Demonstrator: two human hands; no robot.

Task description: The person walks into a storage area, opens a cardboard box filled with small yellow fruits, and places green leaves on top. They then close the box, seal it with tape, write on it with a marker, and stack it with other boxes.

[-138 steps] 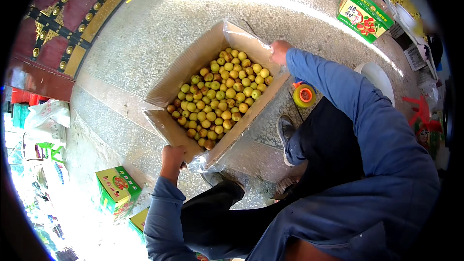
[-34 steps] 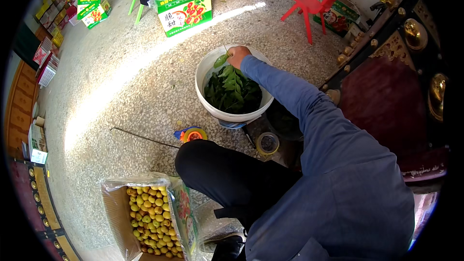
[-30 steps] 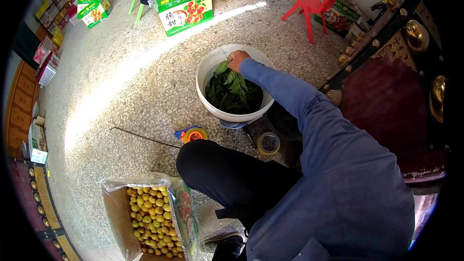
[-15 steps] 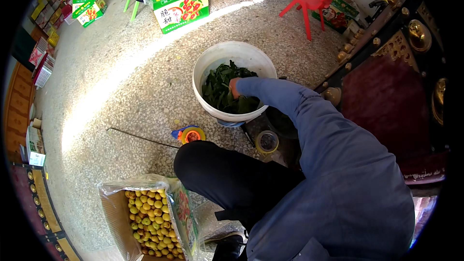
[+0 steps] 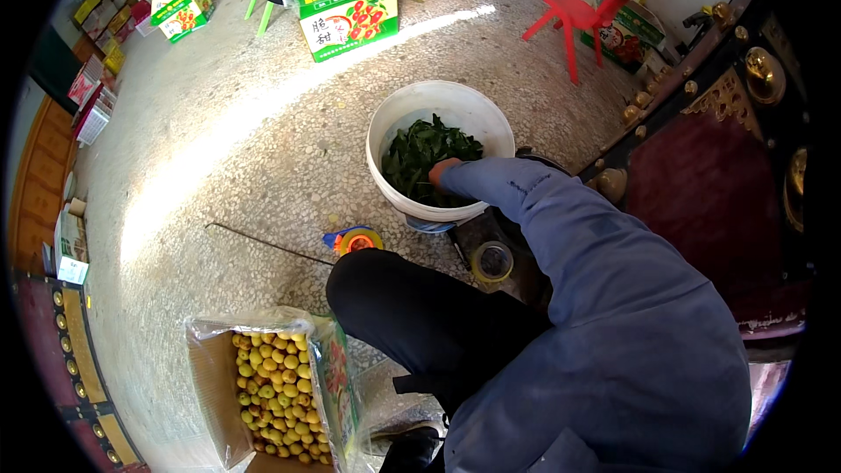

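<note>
Fingers hidden, a right hand point(image 5: 444, 172) dips into green leaves point(image 5: 420, 147) inside a white bucket point(image 5: 475, 112), apparently stood there for easy reach; its openness and grip cannot be told. The left hand is out of view.

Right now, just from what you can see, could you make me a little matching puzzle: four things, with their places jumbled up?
Things:
1. Right hand
2. Round yellowish fruit
3. Small red seat
4. Tape roll with an orange centre

Places:
A. Just beyond the bent knee
B. Among the green leaves in the white bucket
C. Toward the upper right of the picture
D. Inside the open cardboard box

Right pairs: 1-B, 2-D, 3-C, 4-A
</note>
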